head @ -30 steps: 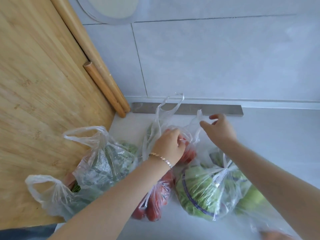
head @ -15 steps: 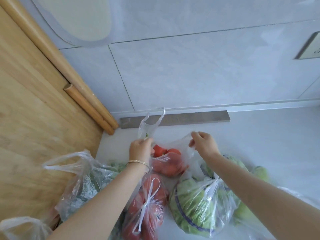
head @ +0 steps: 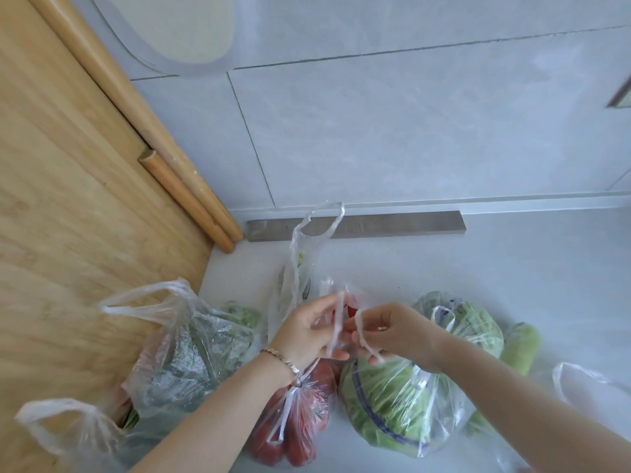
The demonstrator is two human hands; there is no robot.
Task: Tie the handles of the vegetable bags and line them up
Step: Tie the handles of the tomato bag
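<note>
Several clear plastic bags of vegetables lie on a pale counter (head: pixel 512 268). My left hand (head: pixel 307 331) and my right hand (head: pixel 392 332) meet over a bag of red tomatoes (head: pixel 350 307), which they mostly hide. Each hand pinches one thin handle strip of that bag. In front of it lies a tied bag of red vegetables (head: pixel 297 421). A tied bag of green cabbage (head: pixel 392 404) sits to the right. A bag of dark leafy greens (head: pixel 191 353) with open handles stands on the left. An empty-looking bag handle (head: pixel 317 227) stands up behind my hands.
A wooden board (head: pixel 68 233) and two wooden rolling pins (head: pixel 184 199) lean against the tiled wall at left. A grey strip (head: pixel 392 225) runs along the wall base. Another green vegetable (head: pixel 519 346) and a loose bag (head: pixel 587 387) lie at right.
My hands have come together from spread apart. Each now pinches a handle of the tomato bag, drawn toward the middle above it.
</note>
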